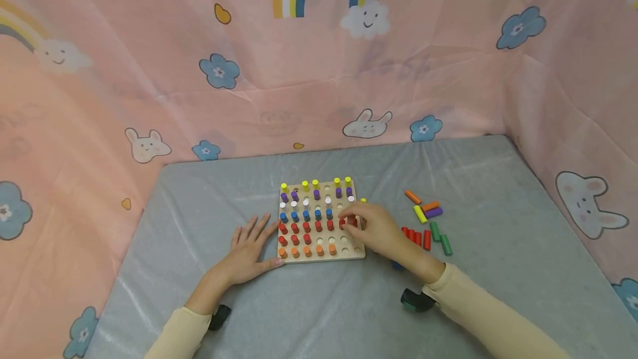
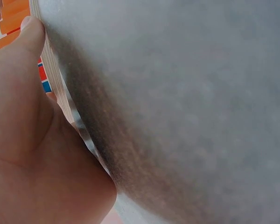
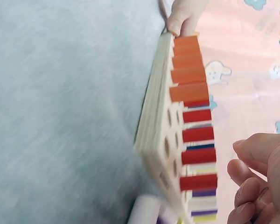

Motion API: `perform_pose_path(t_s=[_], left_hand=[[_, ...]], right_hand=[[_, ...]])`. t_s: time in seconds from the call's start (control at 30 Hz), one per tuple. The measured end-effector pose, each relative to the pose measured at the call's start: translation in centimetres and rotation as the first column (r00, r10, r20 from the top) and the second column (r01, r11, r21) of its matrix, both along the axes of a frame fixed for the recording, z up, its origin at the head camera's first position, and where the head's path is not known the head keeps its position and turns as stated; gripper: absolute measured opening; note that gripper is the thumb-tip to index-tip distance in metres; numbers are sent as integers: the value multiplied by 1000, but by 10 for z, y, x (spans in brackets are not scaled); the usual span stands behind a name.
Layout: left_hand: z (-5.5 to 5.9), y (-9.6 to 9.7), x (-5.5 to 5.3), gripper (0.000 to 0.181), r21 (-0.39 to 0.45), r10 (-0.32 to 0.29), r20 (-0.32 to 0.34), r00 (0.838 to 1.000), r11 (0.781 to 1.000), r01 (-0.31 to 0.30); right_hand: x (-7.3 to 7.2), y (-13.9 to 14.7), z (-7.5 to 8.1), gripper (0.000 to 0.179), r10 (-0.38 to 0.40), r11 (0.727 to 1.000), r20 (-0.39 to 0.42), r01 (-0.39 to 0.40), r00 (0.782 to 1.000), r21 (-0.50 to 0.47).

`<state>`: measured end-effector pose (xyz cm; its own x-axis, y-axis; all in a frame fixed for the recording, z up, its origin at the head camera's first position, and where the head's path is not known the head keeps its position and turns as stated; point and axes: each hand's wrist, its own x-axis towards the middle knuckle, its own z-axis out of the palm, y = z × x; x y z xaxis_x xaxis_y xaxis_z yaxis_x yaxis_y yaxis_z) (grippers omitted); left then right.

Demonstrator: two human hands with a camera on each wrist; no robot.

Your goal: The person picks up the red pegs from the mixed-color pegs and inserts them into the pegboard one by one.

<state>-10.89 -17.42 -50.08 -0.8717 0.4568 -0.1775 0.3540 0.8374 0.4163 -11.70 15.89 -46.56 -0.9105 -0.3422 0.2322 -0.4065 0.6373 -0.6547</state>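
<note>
A wooden peg board (image 1: 324, 258) lies on the grey cloth, filled with rows of yellow, purple, white, blue, red and orange pegs (image 1: 307, 252); several holes are bare, mostly toward the right. My left hand (image 1: 247, 254) rests at the board's left side with fingers spread, its thumb touching the front left corner. Over the right part of the board is my right hand (image 1: 374, 230), thumb and index apart beside red pegs (image 1: 341, 224). In the right wrist view, that hand's fingers (image 3: 246, 205) are loosely bent, with nothing visible between them and the red pegs (image 3: 198, 182) just below.
Right of the board lie loose pegs: green (image 1: 446, 244), red (image 1: 427, 240), orange (image 1: 412, 196), yellow (image 1: 420, 214) and purple (image 1: 434, 212). A blue piece (image 1: 397, 265) shows partly under the right forearm. Pink printed cloth (image 1: 279, 82) hangs behind the table.
</note>
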Motion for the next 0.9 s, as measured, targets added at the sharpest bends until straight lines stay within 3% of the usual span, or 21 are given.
perform_pose_path(t_s=[0.23, 0.43, 0.73, 0.9], left_hand=[[-3, -1, 1, 90, 32, -6, -38, 999, 999, 8], [-2, -1, 1, 91, 31, -2, -22, 1000, 1000, 3], [-1, 0, 0, 90, 33, -3, -18, 1000, 999, 4], [0, 0, -1, 91, -6, 5, 10, 1000, 1000, -5]], right_hand=[[5, 22, -7, 17, -70, 997, 53, 69, 996, 19], [6, 38, -15, 19, -122, 992, 72, 120, 990, 30], [10, 56, -25, 21, -142, 987, 21, 141, 990, 72], [13, 64, -30, 20, -160, 984, 19, 158, 987, 79]])
